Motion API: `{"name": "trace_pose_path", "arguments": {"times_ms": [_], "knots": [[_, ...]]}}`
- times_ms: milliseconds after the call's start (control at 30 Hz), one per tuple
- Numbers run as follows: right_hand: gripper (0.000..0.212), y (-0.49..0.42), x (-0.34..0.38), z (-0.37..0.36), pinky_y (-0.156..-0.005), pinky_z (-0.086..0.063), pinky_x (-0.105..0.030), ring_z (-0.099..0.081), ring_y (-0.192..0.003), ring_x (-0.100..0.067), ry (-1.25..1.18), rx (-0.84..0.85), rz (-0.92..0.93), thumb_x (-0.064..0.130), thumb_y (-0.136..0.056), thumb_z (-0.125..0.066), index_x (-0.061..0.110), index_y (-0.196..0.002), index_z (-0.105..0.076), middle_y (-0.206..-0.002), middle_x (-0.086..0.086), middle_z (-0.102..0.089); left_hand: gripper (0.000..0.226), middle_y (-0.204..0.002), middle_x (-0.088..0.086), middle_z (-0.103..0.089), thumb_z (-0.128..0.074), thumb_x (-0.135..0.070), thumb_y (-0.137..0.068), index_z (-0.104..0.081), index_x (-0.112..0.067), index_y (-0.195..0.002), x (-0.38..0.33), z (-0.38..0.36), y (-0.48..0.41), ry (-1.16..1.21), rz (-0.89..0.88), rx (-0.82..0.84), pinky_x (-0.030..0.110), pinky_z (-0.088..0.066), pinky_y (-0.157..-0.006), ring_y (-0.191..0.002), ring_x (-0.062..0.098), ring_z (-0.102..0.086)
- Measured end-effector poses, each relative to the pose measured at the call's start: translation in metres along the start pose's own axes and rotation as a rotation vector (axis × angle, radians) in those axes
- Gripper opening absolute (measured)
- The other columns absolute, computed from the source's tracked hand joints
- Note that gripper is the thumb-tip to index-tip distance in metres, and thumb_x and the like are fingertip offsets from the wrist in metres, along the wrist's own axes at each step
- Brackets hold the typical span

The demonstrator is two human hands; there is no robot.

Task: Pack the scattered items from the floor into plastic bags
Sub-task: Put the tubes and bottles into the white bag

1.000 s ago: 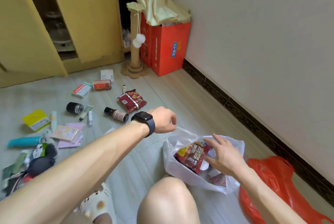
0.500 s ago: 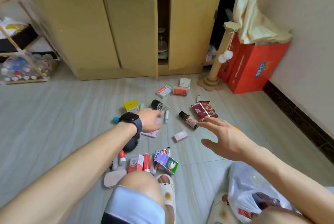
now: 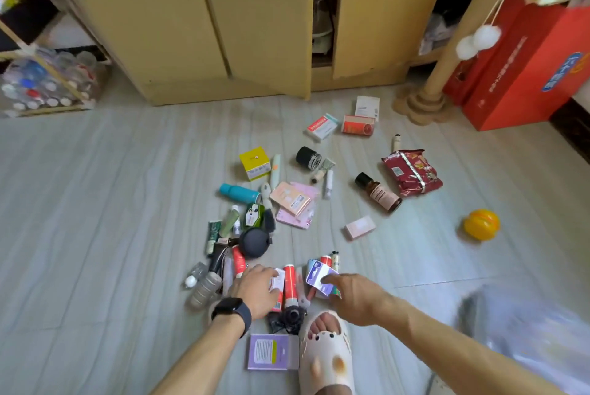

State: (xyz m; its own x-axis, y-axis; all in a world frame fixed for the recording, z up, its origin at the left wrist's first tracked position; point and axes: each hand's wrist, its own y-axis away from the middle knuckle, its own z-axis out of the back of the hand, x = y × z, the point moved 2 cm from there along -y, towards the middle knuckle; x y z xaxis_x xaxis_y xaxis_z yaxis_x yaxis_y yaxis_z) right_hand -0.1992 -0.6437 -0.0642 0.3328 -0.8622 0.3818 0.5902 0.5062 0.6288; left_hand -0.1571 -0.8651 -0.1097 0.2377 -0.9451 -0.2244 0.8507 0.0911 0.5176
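Observation:
Several small items lie scattered on the grey floor: a red snack packet (image 3: 412, 172), a brown bottle (image 3: 378, 192), a yellow box (image 3: 254, 163), a teal bottle (image 3: 239, 193), a pink box (image 3: 359, 227) and a red tube (image 3: 290, 283). My left hand (image 3: 255, 291), wearing a black watch, curls its fingers over a red-and-white box (image 3: 278, 284) in the near pile. My right hand (image 3: 357, 295) pinches a purple-and-white box (image 3: 319, 278) beside it. The white plastic bag (image 3: 526, 330) is a blur at the lower right.
A yellow cabinet (image 3: 255, 27) with a door ajar stands at the back. Red boxes (image 3: 523, 69) and a scratching post (image 3: 427, 97) fill the right corner. A rack of bottles (image 3: 41, 82) sits left. An orange ball (image 3: 481, 224), a purple card (image 3: 273, 351) and my slipper (image 3: 325, 353) are nearby.
My view turned from the bag to the floor items. Both hands dropped to the near pile; the left closed over the red-and-white box and the right took the purple-and-white box.

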Motion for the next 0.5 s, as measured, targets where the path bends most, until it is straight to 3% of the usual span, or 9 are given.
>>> {"name": "trace_pose_path", "arguments": {"times_ms": [100, 167, 300, 367, 500], "knots": [[0.038, -0.036, 0.004, -0.04, -0.092, -0.045, -0.032, -0.059, -0.117, -0.032, -0.116, 0.104, -0.034, 0.019, -0.096, -0.045, 0.015, -0.133, -0.051, -0.128, -0.01, -0.062, 0.037, -0.129, -0.009, -0.056, -0.045, -0.037, -0.091, -0.061, -0.027, -0.123, -0.015, -0.019, -0.016, -0.199, -0.134, -0.077, 0.032, -0.032, -0.103, -0.126, 0.015, -0.042], [0.039, -0.056, -0.001, -0.059, -0.091, -0.047, -0.035, -0.058, -0.117, -0.032, -0.169, 0.081, -0.067, 0.02, -0.095, -0.046, 0.014, -0.133, -0.048, -0.132, -0.008, -0.056, 0.041, -0.128, -0.004, -0.056, -0.042, -0.039, -0.09, -0.059, -0.022, -0.124, -0.027, -0.031, -0.028, -0.338, -0.149, -0.09, 0.036, -0.027, -0.103, -0.127, 0.019, -0.039], [0.05, -0.08, -0.019, -0.072, -0.072, -0.05, -0.039, -0.053, -0.11, -0.031, -0.108, -0.278, -0.305, 0.048, -0.092, -0.045, 0.026, -0.137, -0.04, -0.132, -0.002, -0.046, 0.063, -0.123, 0.005, -0.057, -0.034, -0.059, -0.089, -0.057, -0.014, -0.125, -0.027, -0.054, -0.05, -0.408, 0.088, -0.028, 0.046, -0.027, -0.101, -0.122, 0.027, -0.041], [0.054, -0.089, -0.029, -0.066, -0.071, -0.051, -0.041, -0.051, -0.107, -0.032, -0.115, -0.407, -0.415, 0.055, -0.092, -0.044, 0.029, -0.14, -0.037, -0.128, -0.006, -0.047, 0.065, -0.117, 0.005, -0.059, -0.031, -0.066, -0.09, -0.06, -0.015, -0.118, -0.024, -0.059, -0.062, -0.407, 0.161, -0.046, 0.046, -0.03, -0.099, -0.114, 0.026, -0.047], [0.054, -0.114, -0.047, -0.064, -0.08, -0.05, -0.044, -0.049, -0.112, -0.033, -0.198, -0.35, -0.448, 0.046, -0.097, -0.046, 0.032, -0.143, -0.021, -0.125, -0.009, -0.042, 0.056, -0.111, 0.003, -0.062, -0.035, -0.061, -0.09, -0.062, -0.017, -0.111, -0.022, -0.064, -0.08, -0.388, 0.198, -0.055, 0.042, -0.032, -0.096, -0.108, 0.024, -0.051]]}}
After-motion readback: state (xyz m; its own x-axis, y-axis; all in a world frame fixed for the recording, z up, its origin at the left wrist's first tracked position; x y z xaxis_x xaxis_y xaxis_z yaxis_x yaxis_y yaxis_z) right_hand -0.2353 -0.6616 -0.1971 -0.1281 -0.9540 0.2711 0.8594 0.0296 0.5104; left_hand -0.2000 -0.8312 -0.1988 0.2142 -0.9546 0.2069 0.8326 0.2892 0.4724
